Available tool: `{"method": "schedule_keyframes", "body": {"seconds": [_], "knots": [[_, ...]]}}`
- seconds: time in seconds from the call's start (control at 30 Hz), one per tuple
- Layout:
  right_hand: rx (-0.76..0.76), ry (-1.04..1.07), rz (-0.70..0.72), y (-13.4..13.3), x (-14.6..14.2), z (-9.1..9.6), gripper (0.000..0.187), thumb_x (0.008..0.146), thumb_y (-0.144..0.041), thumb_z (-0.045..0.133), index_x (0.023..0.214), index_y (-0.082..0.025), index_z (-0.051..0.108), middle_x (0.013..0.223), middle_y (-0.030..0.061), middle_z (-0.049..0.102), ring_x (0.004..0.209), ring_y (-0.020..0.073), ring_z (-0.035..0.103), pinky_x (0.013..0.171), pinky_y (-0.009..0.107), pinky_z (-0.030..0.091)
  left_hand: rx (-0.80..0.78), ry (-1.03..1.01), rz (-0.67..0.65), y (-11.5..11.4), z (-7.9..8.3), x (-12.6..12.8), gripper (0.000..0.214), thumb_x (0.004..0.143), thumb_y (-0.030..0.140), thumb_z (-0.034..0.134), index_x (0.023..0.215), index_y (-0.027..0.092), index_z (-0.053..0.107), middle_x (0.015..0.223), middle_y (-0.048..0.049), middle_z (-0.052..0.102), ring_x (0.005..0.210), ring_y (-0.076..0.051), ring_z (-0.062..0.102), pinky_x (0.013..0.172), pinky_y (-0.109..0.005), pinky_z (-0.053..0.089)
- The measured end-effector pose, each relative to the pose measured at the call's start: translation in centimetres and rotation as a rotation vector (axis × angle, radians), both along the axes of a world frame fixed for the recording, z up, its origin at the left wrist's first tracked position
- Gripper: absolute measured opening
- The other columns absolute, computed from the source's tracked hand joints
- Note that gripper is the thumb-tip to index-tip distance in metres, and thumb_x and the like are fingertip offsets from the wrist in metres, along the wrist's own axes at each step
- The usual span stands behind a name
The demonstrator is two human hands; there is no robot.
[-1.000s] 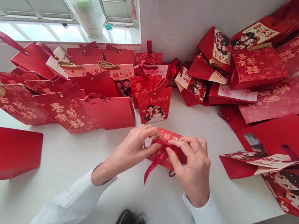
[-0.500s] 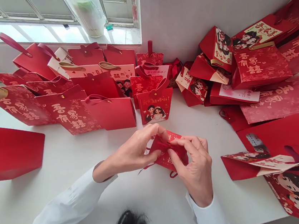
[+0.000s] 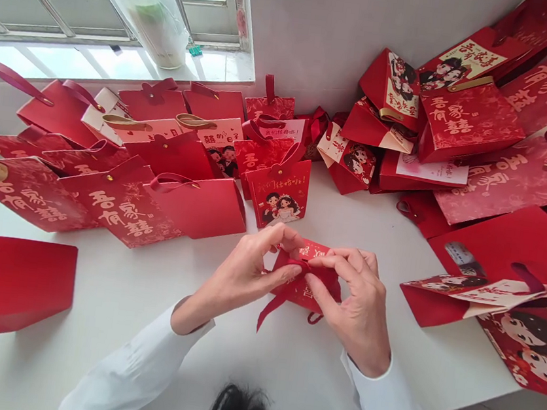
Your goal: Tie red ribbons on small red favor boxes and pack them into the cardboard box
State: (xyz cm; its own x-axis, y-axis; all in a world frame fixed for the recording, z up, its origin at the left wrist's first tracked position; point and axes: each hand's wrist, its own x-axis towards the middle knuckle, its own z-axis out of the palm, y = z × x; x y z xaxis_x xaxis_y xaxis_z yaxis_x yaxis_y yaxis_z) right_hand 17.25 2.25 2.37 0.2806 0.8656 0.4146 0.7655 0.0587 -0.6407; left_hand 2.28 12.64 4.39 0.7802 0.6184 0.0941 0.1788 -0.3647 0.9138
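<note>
A small red gift box (image 3: 310, 296) with pale lettering lies on the white table in front of me. Across its top runs a dark red ribbon (image 3: 269, 308), one tail hanging off toward my left. My left hand (image 3: 253, 265) pinches the ribbon near the box's middle, thumb and fingertips close together. From the other side, my right hand (image 3: 360, 297) is closed in a pinch on the same ribbon. The fingers partly hide the spot where the ribbon crosses. A ribbon loop (image 3: 314, 317) pokes out at the box's near edge.
Rows of red gift bags (image 3: 194, 206) stand at the back left; a small bag with a printed couple (image 3: 281, 199) is just beyond my hands. More bags (image 3: 470, 125) are piled at the right. A plain red box (image 3: 7, 286) sits at the left.
The ribbon tail by my left hand now hangs out longer and wider. Both hands remain at the box, with small finger shifts. The view has shifted slightly.
</note>
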Motion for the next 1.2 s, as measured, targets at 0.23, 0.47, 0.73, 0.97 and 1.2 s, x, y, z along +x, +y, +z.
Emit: {"method": "schedule_keyframes", "body": {"seconds": [0.23, 0.47, 0.73, 0.97, 1.2], "knots": [[0.01, 0.006, 0.008, 0.3, -0.1, -0.1, 0.009, 0.081, -0.016, 0.061, 0.086, -0.024, 0.065, 0.088, 0.0015, 0.06, 0.09, 0.0206, 0.048, 0.079, 0.033, 0.045, -0.357, -0.118, 0.088, -0.3, -0.3, 0.6, 0.025, 0.085, 0.026, 0.06, 0.107, 0.019, 0.049, 0.087, -0.0009, 0.057, 0.082, -0.012, 0.053, 0.073, -0.024, 0.043], [-0.01, 0.006, -0.006, 0.6, -0.4, -0.3, 0.011, 0.079, -0.014, 0.059, 0.082, -0.024, 0.062, 0.086, 0.0015, 0.06, 0.088, 0.0217, 0.049, 0.078, 0.035, 0.045, -0.761, -0.246, 0.17, 0.1, -0.5, 0.8, 0.027, 0.079, 0.019, 0.062, 0.103, 0.019, 0.05, 0.074, 0.0034, 0.052, 0.064, -0.008, 0.047, 0.059, -0.019, 0.038], [-0.009, -0.002, -0.006, 0.4, -0.2, -0.2, 0.008, 0.081, -0.016, 0.061, 0.085, -0.023, 0.063, 0.088, 0.0018, 0.061, 0.09, 0.0211, 0.049, 0.079, 0.034, 0.045, -0.532, -0.062, 0.009, 0.6, 0.6, -0.5, 0.036, 0.08, 0.031, 0.066, 0.111, 0.021, 0.051, 0.091, -0.0026, 0.055, 0.076, -0.011, 0.05, 0.065, -0.023, 0.04], [-0.029, 0.052, 0.022, 0.1, 0.5, 0.0, 0.007, 0.081, -0.019, 0.064, 0.087, -0.024, 0.065, 0.089, 0.0009, 0.061, 0.091, 0.0204, 0.051, 0.078, 0.033, 0.045, -0.499, -0.054, -0.014, 1.0, 0.8, -1.0, 0.025, 0.09, 0.036, 0.052, 0.108, 0.019, 0.051, 0.087, -0.0031, 0.056, 0.076, -0.012, 0.049, 0.069, -0.025, 0.04], [-0.046, 0.032, 0.038, 0.0, 0.8, 0.1, 0.01, 0.082, -0.017, 0.061, 0.088, -0.024, 0.065, 0.088, 0.0011, 0.062, 0.089, 0.0202, 0.052, 0.077, 0.034, 0.046, -0.593, -0.089, -0.074, 0.7, 0.6, -0.6, 0.02, 0.091, 0.036, 0.051, 0.102, 0.019, 0.054, 0.078, 0.0005, 0.051, 0.064, -0.008, 0.044, 0.058, -0.02, 0.037]]}}
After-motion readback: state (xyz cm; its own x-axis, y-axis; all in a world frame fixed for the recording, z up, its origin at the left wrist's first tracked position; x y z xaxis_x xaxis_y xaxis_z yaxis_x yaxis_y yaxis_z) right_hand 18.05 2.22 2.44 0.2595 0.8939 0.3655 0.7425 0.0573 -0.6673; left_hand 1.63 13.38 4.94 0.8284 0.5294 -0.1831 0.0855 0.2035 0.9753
